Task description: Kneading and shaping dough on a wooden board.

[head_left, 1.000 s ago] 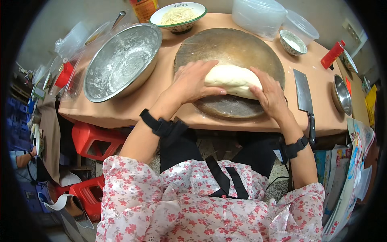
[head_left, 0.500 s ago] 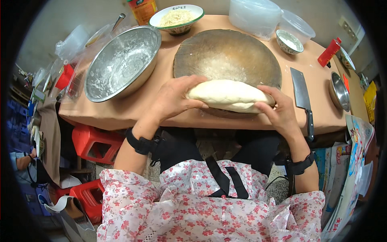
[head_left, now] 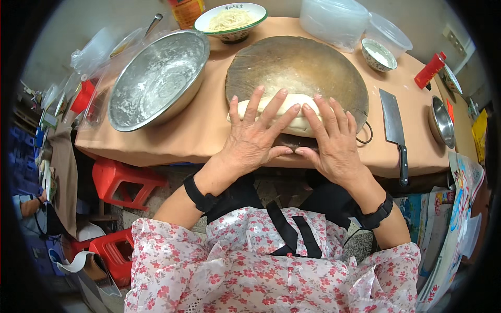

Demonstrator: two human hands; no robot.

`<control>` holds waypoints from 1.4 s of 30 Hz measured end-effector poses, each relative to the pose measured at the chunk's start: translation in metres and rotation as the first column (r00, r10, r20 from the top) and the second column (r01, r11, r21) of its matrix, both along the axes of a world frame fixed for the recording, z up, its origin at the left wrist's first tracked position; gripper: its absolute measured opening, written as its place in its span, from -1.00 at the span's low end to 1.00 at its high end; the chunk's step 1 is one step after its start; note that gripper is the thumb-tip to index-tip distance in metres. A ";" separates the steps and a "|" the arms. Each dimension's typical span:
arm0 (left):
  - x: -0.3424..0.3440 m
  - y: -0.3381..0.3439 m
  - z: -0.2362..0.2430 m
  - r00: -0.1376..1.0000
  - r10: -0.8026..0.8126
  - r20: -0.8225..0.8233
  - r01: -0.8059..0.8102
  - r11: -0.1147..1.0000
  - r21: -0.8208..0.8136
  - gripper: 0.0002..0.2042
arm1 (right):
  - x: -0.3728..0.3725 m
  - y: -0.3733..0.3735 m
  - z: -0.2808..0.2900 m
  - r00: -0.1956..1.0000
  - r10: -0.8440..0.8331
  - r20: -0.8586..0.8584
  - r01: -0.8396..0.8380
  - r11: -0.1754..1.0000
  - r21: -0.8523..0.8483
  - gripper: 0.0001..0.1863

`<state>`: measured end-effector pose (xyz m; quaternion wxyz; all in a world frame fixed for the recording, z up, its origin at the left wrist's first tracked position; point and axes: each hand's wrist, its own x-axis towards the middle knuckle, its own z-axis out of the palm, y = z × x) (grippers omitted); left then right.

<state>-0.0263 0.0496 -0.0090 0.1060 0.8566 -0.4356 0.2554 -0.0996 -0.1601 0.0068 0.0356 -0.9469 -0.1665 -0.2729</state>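
Note:
A long, thick roll of pale dough (head_left: 293, 100) lies crosswise near the front of a round wooden chopping board (head_left: 297, 60). My left hand (head_left: 254, 133) rests with spread fingers on the left half of the dough. On the right half lies my right hand (head_left: 335, 138), its fingers likewise apart and stretched out. The two thumbs almost meet at the board's front edge. Parts of the dough are hidden under my fingers. To the right of the board, a cleaver (head_left: 392, 117) with a black handle lies on the table.
Left of the board stands a big flour-dusted metal bowl (head_left: 162, 78). Behind are a bowl of noodles (head_left: 232, 21), clear plastic tubs (head_left: 334, 21) and a small bowl of white powder (head_left: 379, 55). A red bottle (head_left: 430, 70) and a steel bowl (head_left: 442, 121) are at the right.
Both hands have shifted from gripping the ends of the dough roll to lying on top of it, closer together. The dough now sits lower on the board.

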 end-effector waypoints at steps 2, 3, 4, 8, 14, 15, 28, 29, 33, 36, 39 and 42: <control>0.010 -0.003 0.004 0.999 -0.003 -0.041 0.004 1.000 0.025 -0.15 | 0.008 -0.006 0.002 0.999 0.008 -0.034 -0.007 1.000 0.026 -0.22; 0.016 -0.006 0.008 0.997 -0.001 -0.079 0.005 0.999 0.051 -0.15 | 0.015 -0.010 0.003 0.998 0.021 -0.065 -0.018 0.998 0.053 -0.20; 0.025 -0.008 0.016 0.989 0.023 -0.148 -0.007 0.994 0.108 -0.15 | 0.026 -0.014 0.004 0.997 0.016 -0.073 -0.011 0.998 0.068 -0.25; 0.062 -0.020 0.040 0.913 0.072 -0.402 0.002 0.983 0.182 -0.18 | 0.064 -0.022 0.022 0.938 -0.003 -0.347 0.081 0.975 0.209 -0.32; 0.086 -0.032 0.044 0.804 0.058 -0.591 0.040 0.988 0.151 -0.16 | 0.088 -0.036 0.019 0.898 0.063 -0.436 0.119 0.918 0.378 -0.32; 0.080 -0.028 0.040 0.825 0.067 -0.561 0.012 0.991 0.136 -0.16 | 0.086 -0.033 0.015 0.914 0.086 -0.396 0.078 0.921 0.381 -0.31; -0.013 0.014 0.011 0.993 -0.058 -0.107 0.067 0.994 0.087 -0.06 | -0.016 -0.010 -0.002 0.998 0.045 -0.041 -0.045 0.999 -0.009 -0.18; -0.006 0.008 0.012 0.992 -0.055 -0.111 0.065 0.994 0.090 -0.06 | -0.005 -0.012 -0.002 0.998 0.047 -0.045 -0.047 0.999 -0.006 -0.18; 0.043 -0.009 0.023 0.985 -0.034 -0.170 0.042 0.998 0.038 -0.09 | 0.046 -0.025 0.001 0.997 0.061 -0.047 -0.053 0.986 0.157 -0.22; 0.076 -0.018 0.037 0.894 -0.052 -0.446 0.090 0.994 0.064 -0.13 | 0.074 -0.041 0.012 0.947 0.120 -0.297 -0.014 0.942 0.336 -0.23; 0.091 -0.020 0.038 0.837 -0.082 -0.541 0.102 0.995 0.008 -0.14 | 0.087 -0.047 0.016 0.907 0.173 -0.384 0.037 0.875 0.482 -0.24; 0.077 -0.020 0.033 0.886 -0.053 -0.461 0.051 0.999 -0.016 -0.17 | 0.076 -0.049 0.003 0.950 0.160 -0.269 -0.031 0.904 0.427 -0.21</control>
